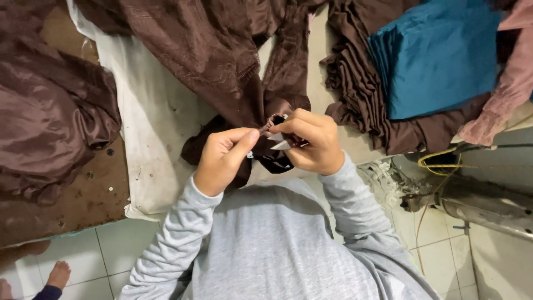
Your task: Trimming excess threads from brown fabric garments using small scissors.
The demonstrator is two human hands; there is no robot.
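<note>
A fold of brown fabric (233, 61) is held up over the white-covered table (150, 111), just in front of the chest. The left hand (222, 161) is closed on the edge of the cloth, thumb and forefinger pinched together on it. The right hand (311, 141) is clamped on the same bunched edge, where a small beaded or stitched loop (276, 118) shows at the fingertips; a small pale pointed tool (280, 145) (kind cannot be told) sticks out below the right fingers. The two hands are nearly touching. The rest of the brown fabric trails up and away across the table.

To the left, a heap of shiny brown cloth (50, 116) lies on a brown board (83, 205). To the right, folded brown cloth (355, 72) carries a stack of blue cloth (438, 55), with pink cloth (511, 83) beside it. Grey sleeves (172, 244) are worn. A bare foot (58, 273) of another person is seen on the tiled floor (105, 261), lower left.
</note>
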